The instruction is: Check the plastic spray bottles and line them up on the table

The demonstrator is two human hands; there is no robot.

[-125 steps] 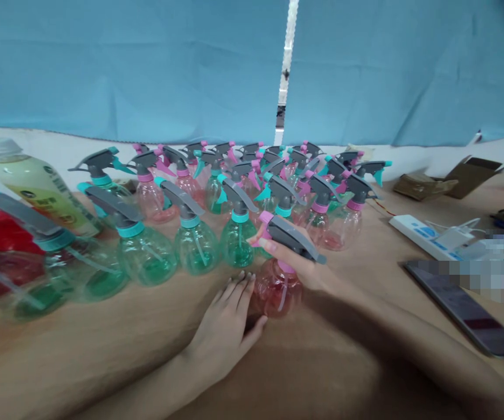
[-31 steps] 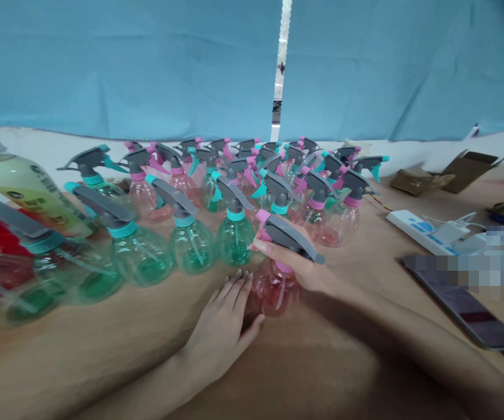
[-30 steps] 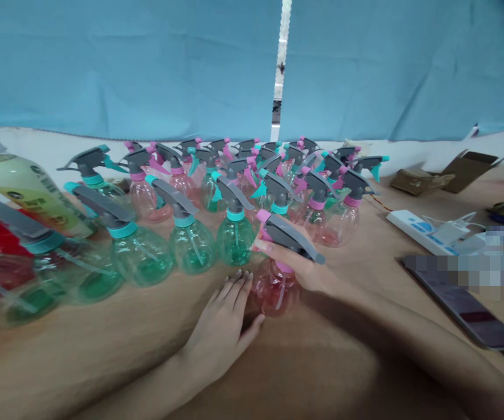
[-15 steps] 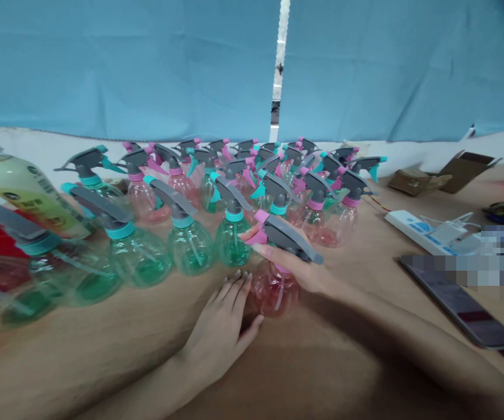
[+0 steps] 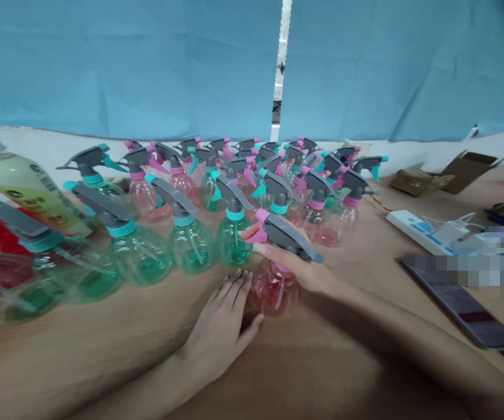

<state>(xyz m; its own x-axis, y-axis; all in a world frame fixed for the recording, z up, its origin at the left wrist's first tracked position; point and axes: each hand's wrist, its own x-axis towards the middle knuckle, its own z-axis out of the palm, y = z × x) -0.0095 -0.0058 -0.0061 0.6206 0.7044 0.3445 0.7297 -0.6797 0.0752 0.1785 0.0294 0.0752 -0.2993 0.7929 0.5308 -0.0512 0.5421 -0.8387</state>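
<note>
A pink bottle (image 5: 273,290) stands on the worktop (image 5: 322,367), just before a crowded row of green bottles (image 5: 233,240). The right hand (image 5: 299,269) curls its fingers round the bottle's neck. The left hand (image 5: 223,332), fingers pressed together, braces its side. A slip could likely topple that row.

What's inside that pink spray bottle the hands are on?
Through the clear wall of the pink spray bottle a thin dip tube shows. The right hand covers the neck, the left hand its lower left side; whether liquid is inside cannot be told.
</note>
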